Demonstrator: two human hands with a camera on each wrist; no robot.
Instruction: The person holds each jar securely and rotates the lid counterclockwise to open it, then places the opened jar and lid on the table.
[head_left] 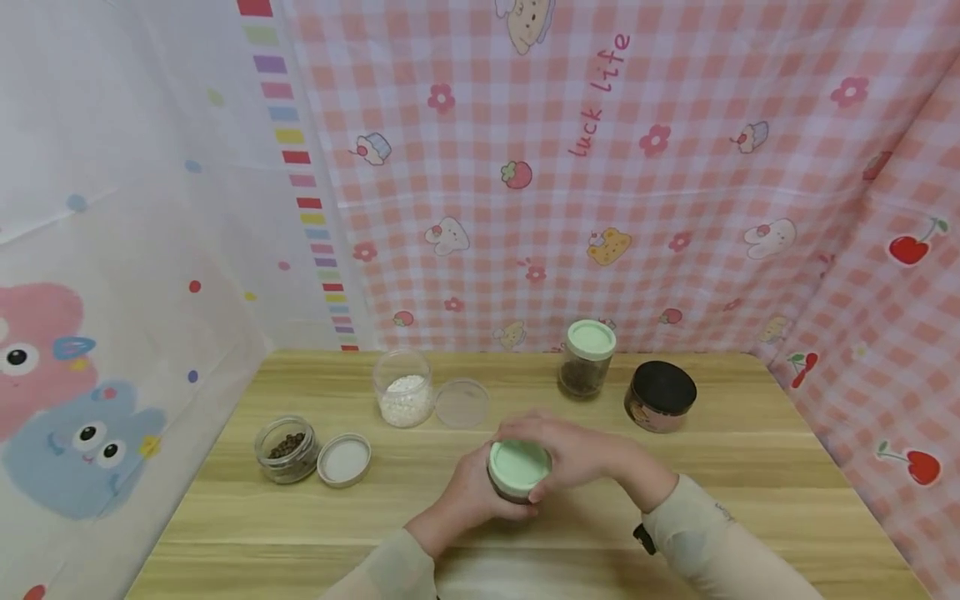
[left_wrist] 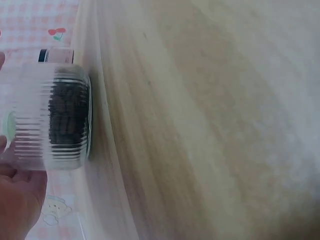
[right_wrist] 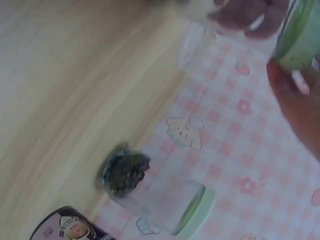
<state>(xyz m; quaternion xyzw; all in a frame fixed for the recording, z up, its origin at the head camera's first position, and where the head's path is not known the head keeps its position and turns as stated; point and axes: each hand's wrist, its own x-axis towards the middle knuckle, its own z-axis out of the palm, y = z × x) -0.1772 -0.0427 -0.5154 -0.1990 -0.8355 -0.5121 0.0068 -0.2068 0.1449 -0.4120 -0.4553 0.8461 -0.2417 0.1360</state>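
Observation:
Near the middle of the table, my left hand (head_left: 476, 492) holds a ridged clear jar (left_wrist: 50, 117) with dark contents at its bottom. A pale green lid (head_left: 520, 464) sits on top of this jar. My right hand (head_left: 566, 454) grips the lid's rim, its fingers and thumb on opposite sides. The lid (right_wrist: 299, 37) also shows between those fingers in the right wrist view. In the left wrist view only part of my left hand (left_wrist: 20, 205) shows beside the jar.
At the back right stand a second green-lidded jar (head_left: 583, 375) and a low jar with a black lid (head_left: 660, 396). To the left are an uncapped jar of white granules (head_left: 406, 402), a clear lid (head_left: 462, 403), an uncapped jar of brown pieces (head_left: 287, 451) and a silver-rimmed lid (head_left: 344, 460).

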